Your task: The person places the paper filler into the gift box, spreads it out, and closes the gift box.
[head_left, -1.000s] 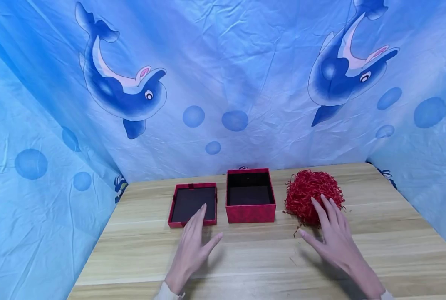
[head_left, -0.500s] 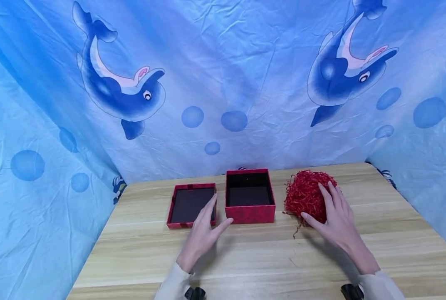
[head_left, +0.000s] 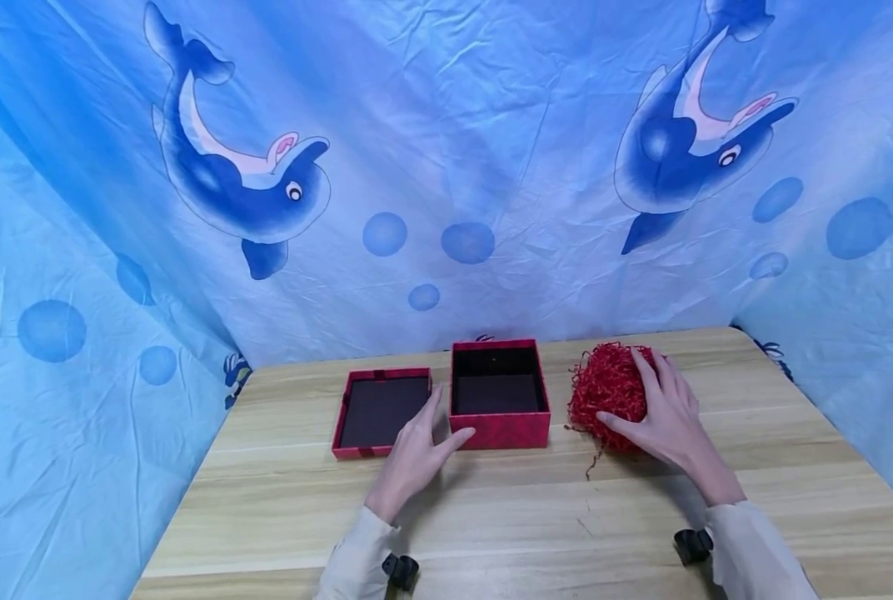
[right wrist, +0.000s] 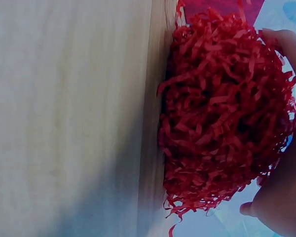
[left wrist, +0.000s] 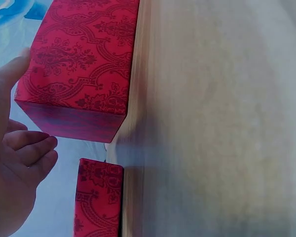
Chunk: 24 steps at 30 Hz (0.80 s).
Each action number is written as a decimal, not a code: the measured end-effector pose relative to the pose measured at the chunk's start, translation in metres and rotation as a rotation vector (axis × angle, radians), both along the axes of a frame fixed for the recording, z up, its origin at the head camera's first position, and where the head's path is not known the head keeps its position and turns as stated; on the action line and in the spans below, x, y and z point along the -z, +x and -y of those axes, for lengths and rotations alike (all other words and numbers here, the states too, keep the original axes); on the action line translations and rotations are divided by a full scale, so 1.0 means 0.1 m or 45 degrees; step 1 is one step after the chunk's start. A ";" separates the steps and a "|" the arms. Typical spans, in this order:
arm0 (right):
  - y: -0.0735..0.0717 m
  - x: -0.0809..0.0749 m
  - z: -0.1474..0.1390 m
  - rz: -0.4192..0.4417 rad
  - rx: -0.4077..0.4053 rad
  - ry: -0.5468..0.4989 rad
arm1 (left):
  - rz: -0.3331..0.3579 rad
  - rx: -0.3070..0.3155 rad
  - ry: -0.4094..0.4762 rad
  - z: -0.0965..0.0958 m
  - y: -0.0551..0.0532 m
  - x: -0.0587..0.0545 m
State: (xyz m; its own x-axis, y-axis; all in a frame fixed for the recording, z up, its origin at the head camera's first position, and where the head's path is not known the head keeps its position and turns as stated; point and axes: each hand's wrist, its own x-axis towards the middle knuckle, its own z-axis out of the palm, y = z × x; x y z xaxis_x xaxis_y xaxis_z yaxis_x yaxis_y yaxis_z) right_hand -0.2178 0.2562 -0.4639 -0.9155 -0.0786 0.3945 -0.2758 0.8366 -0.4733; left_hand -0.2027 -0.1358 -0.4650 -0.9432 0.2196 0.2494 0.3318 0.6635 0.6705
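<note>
My left hand is between the shallow red lid and the deeper red box, its fingers extended. Its thumb tip is right at the box's front rim. In the left wrist view the fingers reach along the side of the patterned red box. My right hand lies spread over a heap of red shredded paper, thumb on the near left, fingertips across the top right. The right wrist view shows the shredded paper bunched beneath that hand, on the wooden table. Box and lid lie with their dark insides upward.
A blue cloth with dolphins and bubbles hangs behind the wooden table and at both sides. Loose paper strands trail in front of the heap. A small black device sits at each wrist.
My left hand has moved right and forward, from over the lid's near edge to the gap beside the box. My right hand has moved forward onto the shredded paper.
</note>
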 end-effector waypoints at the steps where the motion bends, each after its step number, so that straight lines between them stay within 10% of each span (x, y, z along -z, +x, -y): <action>1: -0.02 0.01 -0.02 0.013 0.000 0.005 | 0.016 0.004 0.000 -0.01 -0.01 0.00; 24: -0.26 0.19 -0.10 0.286 -0.092 0.053 | -0.084 0.017 0.130 -0.13 -0.18 0.10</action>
